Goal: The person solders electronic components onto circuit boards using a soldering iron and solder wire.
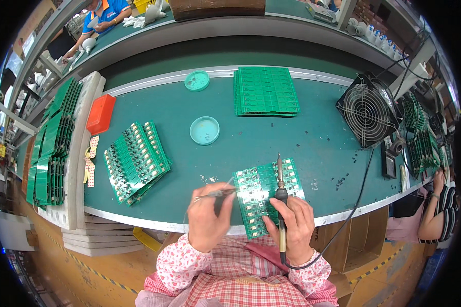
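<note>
Small dark lettering showed on a cardboard box (343, 240) beneath the front edge of the green worktop (312, 146), and rows of reddish marks, too fine to make out, covered the pale strips (91, 174) at its left. The right hand (292, 222) was closed around the handle of a soldering iron (280, 179), whose shaft pointed away from the wearer; whether its tip touched anything could not be told. The left hand (210, 212) was clamped on a slim metal tool (210, 196) – its exact kind unclear – beside the left edge of a green circuit panel (251, 199). This panel lay at the front edge of the worktop, between the two hands, partly covered by the iron and the right fingers. Farther back stood a stack of green panels (266, 91), its lower layers mostly hidden; component-bearing boards (138, 161) overlapped one another to the left. The contents of the nearer turquoise dish (205, 131) were indistinct. At the right, a person in a striped top (447, 212) was cut off by the dark lens rim
</note>
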Demonstrator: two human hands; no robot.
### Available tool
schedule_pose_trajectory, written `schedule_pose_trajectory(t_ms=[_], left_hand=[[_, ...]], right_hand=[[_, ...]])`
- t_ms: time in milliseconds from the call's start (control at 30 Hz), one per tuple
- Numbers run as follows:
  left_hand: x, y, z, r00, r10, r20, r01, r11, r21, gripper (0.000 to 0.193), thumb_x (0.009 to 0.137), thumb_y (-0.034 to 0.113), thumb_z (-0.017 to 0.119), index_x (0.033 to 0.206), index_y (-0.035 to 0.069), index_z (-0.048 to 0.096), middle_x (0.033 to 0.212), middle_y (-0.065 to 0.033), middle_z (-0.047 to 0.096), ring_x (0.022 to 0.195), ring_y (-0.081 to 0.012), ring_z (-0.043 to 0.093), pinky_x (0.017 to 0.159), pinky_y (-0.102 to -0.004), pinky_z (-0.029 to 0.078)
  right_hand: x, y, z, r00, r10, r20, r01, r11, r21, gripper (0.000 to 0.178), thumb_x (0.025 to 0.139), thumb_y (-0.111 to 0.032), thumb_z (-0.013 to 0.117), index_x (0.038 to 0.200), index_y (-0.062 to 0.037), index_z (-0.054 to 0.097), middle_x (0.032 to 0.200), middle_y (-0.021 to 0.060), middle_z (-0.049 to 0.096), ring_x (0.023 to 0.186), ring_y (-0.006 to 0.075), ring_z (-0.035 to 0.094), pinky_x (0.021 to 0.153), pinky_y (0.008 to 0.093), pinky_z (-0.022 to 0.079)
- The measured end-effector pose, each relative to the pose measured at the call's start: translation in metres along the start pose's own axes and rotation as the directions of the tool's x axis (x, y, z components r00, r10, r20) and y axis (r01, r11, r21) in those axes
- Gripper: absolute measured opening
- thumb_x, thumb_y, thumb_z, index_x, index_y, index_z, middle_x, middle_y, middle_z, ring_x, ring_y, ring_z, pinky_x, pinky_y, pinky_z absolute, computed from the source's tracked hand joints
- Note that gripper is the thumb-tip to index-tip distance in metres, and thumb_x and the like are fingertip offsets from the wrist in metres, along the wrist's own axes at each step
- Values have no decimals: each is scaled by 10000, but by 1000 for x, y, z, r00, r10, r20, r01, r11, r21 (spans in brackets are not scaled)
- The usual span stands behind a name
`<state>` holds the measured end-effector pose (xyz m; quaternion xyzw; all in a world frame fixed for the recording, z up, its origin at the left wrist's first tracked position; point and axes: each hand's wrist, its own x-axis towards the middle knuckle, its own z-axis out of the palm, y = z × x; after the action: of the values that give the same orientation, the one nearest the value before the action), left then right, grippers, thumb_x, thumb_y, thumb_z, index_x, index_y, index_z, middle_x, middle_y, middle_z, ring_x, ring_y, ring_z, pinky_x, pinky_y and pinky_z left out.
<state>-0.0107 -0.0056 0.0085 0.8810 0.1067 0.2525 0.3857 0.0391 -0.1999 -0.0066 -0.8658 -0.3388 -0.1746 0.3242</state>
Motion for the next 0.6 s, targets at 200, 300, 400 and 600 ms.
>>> schedule_pose_trajectory(t_ms=[200,300,400,600], left_hand=[[4,-21,-18,996,4,-90,8,991,133,133,878,-8,687,1006,8,655,978,-122,680,906,-280,657,830,-355,495],[3,-23,-20,995,0,-102,17,986,165,126,878,-1,687,1000,9,656,979,-123,681,906,-291,650,835,-364,484],[3,-24,-18,995,12,-94,4,986,165,126,874,1,688,997,10,658,977,-122,683,910,-298,638,842,-373,472],[4,-25,-17,996,33,-84,-19,986,166,133,864,-5,692,992,9,659,974,-116,691,920,-295,626,855,-380,459]], right_hand=[[5,-2,3,999,45,-20,-45,998,39,529,715,-105,841,1213,-95,663,1053,133,620,1035,309,605,893,429,482],[4,1,6,998,31,-55,-28,998,53,506,727,-94,834,1201,-66,658,1041,147,626,1016,321,611,877,430,479],[1,5,9,992,36,-117,-29,998,63,460,747,-76,816,1178,-46,658,1010,161,637,966,330,626,862,431,483],[-1,5,9,991,29,-130,-20,998,64,448,748,-62,807,1170,-47,657,992,153,645,939,327,634,851,429,490]])
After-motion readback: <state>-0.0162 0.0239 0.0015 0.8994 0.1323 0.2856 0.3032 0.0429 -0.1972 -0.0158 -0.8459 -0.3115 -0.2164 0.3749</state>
